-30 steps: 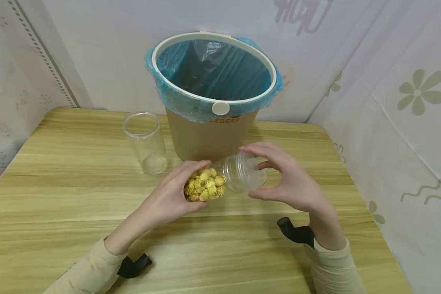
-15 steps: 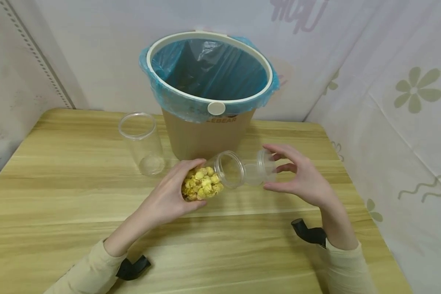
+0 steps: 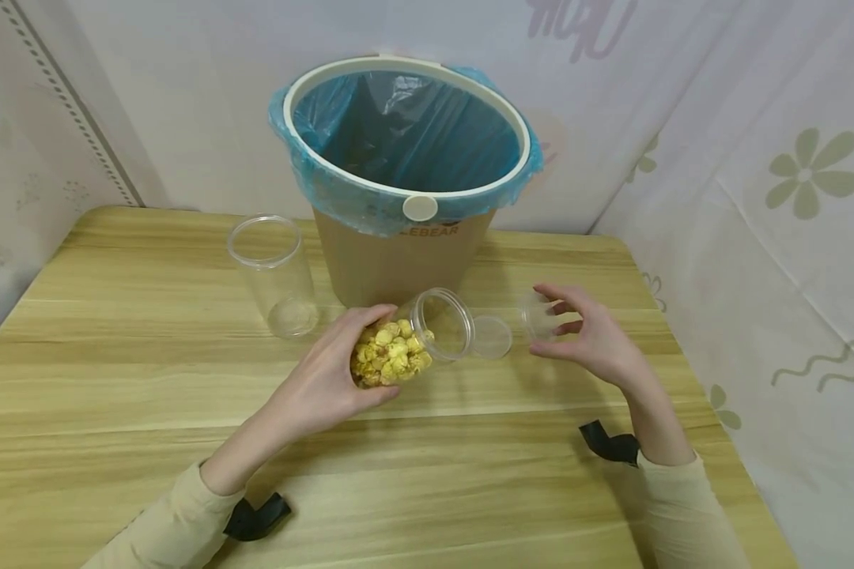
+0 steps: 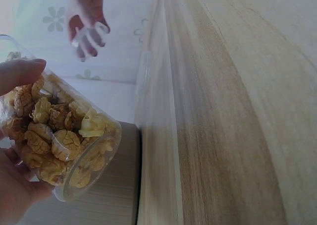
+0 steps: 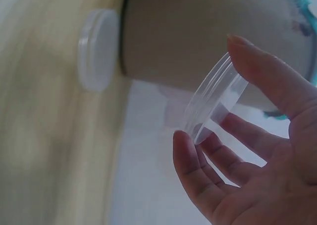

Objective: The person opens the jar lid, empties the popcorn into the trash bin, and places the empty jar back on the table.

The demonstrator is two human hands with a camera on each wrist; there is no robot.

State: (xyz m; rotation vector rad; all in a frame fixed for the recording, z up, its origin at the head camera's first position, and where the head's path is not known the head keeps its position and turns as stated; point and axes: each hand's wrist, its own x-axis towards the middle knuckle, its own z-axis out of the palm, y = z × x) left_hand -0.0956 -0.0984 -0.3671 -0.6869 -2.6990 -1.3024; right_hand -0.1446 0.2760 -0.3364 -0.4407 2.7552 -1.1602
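Note:
In the head view my left hand [image 3: 334,371] grips a clear plastic jar [image 3: 417,320] of yellow popcorn [image 3: 393,356]. The jar leans over with its uncovered mouth toward the right; in the left wrist view the popcorn [image 4: 64,136] is bunched at its base. Off to the right, my right hand [image 3: 594,340] holds a clear screw lid [image 3: 537,318] by its edge, apart from the jar. Thumb and fingertips pinch that lid [image 5: 213,98] in the right wrist view. A second lid [image 3: 492,337] lies on the table between the jar's mouth and my right hand.
A tan bin [image 3: 398,265] lined with a blue bag [image 3: 341,209] stands just behind the jar. Left of it is an empty clear jar [image 3: 273,288], upright and uncovered. The wooden table [image 3: 413,490] ends at patterned curtains [image 3: 206,118].
The lid has come off the popcorn jar and moved right in my right hand. That uncovers the second lid on the table. My left hand keeps the jar in nearly the same place.

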